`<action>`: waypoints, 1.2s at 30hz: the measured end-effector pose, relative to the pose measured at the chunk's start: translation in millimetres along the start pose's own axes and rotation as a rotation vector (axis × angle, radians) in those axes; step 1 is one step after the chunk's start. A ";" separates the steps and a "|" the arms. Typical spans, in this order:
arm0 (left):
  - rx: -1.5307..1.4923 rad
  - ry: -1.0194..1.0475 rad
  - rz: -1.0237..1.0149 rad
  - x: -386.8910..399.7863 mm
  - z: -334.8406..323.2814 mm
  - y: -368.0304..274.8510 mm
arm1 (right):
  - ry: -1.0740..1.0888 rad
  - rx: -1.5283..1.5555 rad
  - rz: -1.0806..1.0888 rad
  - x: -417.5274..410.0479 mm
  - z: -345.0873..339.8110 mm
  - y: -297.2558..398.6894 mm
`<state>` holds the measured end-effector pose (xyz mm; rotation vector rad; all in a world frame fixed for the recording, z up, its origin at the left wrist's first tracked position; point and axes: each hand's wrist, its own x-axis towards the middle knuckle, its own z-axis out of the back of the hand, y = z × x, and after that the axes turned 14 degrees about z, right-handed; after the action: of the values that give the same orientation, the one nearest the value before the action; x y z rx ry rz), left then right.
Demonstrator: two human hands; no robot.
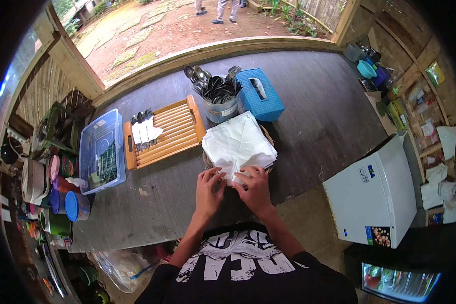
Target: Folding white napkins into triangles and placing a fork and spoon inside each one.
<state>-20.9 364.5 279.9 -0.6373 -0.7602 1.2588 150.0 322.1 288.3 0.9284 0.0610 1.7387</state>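
Observation:
A stack of white paper napkins [237, 138] rests on a round woven basket [269, 138] right in front of me. At its near edge, my left hand [209, 188] pinches the top napkin from the left with bent fingers. My right hand [255, 189] grips the same napkin from the right, a small gap away. The napkin is creased and drawn up between the two hands; whether anything lies inside it is hidden. To the left, a slatted wooden tray [174, 125] carries several cutlery sets wrapped in white napkins [145, 131].
Behind the napkins stand a plastic tub of spoons and forks [221, 108] and a blue tissue box [264, 95]. A clear plastic bin [102, 152] holds a folded green cloth. Lidded containers [76, 205] line the table's left end. A white freezer [368, 193] stands at right.

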 end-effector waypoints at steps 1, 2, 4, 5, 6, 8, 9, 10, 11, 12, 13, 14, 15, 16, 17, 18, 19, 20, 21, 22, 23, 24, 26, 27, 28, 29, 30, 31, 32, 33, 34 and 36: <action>0.015 -0.002 0.024 0.7 -3.7 0.1 | 0.063 -0.001 0.038 1.3 -3.2 -6.0; 0.020 -0.018 0.033 0.4 -6.7 -0.5 | 0.069 0.011 0.053 1.6 -5.9 -11.4; 0.019 -0.047 0.045 -1.3 -11.6 -1.6 | 0.127 0.055 0.033 1.2 -11.3 -19.5; 0.022 -0.067 0.056 -2.4 -14.0 -1.8 | 0.135 0.065 0.052 1.2 -14.8 -21.7; 0.041 -0.089 0.052 -3.9 -16.0 -1.7 | 0.153 0.062 0.027 1.8 -18.5 -22.7; 0.064 -0.138 0.061 -6.4 -19.8 -1.6 | 0.179 0.069 0.027 3.9 -20.8 -26.2; 0.058 -0.153 0.053 -8.5 -22.1 -0.8 | 0.194 0.081 0.030 4.4 -21.0 -27.9; 0.053 -0.169 0.044 -10.8 -24.1 -0.3 | 0.208 0.092 0.034 5.0 -21.0 -29.4; 0.058 -0.194 0.056 -13.6 -26.1 -0.1 | 0.216 0.104 0.058 5.8 -19.8 -30.3; 0.039 -0.195 0.058 -15.1 -27.9 -1.2 | 0.224 0.099 0.059 8.1 -17.0 -31.2; 0.020 -0.196 0.059 -16.7 -29.5 -2.8 | 0.230 0.094 0.060 9.5 -15.1 -32.7; 0.019 -0.199 0.076 -19.4 -30.8 -5.2 | 0.227 0.080 0.063 8.1 -17.1 -36.5; 0.020 -0.215 0.075 -20.6 -32.5 -6.3 | 0.226 0.083 0.079 8.0 -17.8 -38.4; 0.010 -0.215 0.083 -21.2 -34.4 -7.1 | 0.237 0.088 0.073 8.3 -17.9 -40.1; -0.001 -0.213 0.089 -21.0 -36.1 -8.0 | 0.248 0.091 0.066 8.9 -17.6 -41.9; -0.003 -0.219 0.084 -20.9 -37.8 -8.8 | 0.245 0.098 0.078 8.4 -17.9 -42.6; 0.001 -0.224 0.088 -20.4 -38.5 -9.0 | 0.239 0.095 0.083 7.7 -19.3 -44.1; 0.003 -0.226 0.092 -19.4 -39.5 -9.0 | 0.230 0.116 0.076 6.9 -21.1 -46.2; 0.002 -0.230 0.088 -19.6 -40.1 -7.7 | 0.223 0.141 0.071 7.0 -21.4 -46.1; 0.004 -0.230 0.096 -19.2 -41.2 -5.6 | 0.228 0.153 0.073 7.2 -20.5 -46.6; 0.006 -0.229 0.105 -18.1 -42.5 -4.2 | 0.225 0.151 0.074 7.8 -18.8 -47.6; 0.006 -0.227 0.102 -16.9 -43.1 -4.3 | 0.234 0.168 0.092 7.8 -16.8 -47.8; -0.004 -0.227 0.098 -14.9 -44.6 -4.6 | 0.241 0.184 0.105 8.4 -12.5 -46.5; -0.004 -0.224 0.096 -14.3 -46.3 -4.0 | 0.239 0.182 0.127 9.6 -9.4 -44.1; -0.030 -0.231 0.110 -13.8 -48.1 -2.9 | 0.239 0.181 0.149 9.8 -7.7 -42.9; -0.056 -0.238 0.124 -13.9 -49.4 -2.1 | 0.239 0.182 0.147 8.7 -9.3 -44.3; -0.054 -0.234 0.123 -13.7 -49.9 -2.5 | 0.257 0.174 0.144 8.1 -12.1 -46.5; -0.051 -0.230 0.123 -13.7 -50.2 -3.1 | 0.276 0.167 0.142 7.2 -14.1 -47.8; -0.047 -0.226 0.124 -13.8 -50.3 -3.8 | 0.275 0.169 0.138 6.1 -15.4 -48.8; -0.045 -0.225 0.127 -13.9 -50.2 -4.5 | 0.277 0.153 0.129 7.0 -15.2 -47.4; -0.056 -0.226 0.122 -13.0 -50.0 -5.5 | 0.280 0.137 0.121 8.0 -14.8 -46.1; -0.065 -0.227 0.121 -11.8 -48.9 -6.4 | 0.285 0.151 0.107 10.9 -12.5 -44.1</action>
<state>20.3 351.0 253.6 -0.6068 -0.9649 1.4388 176.4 353.3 264.9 0.7973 0.3375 1.9781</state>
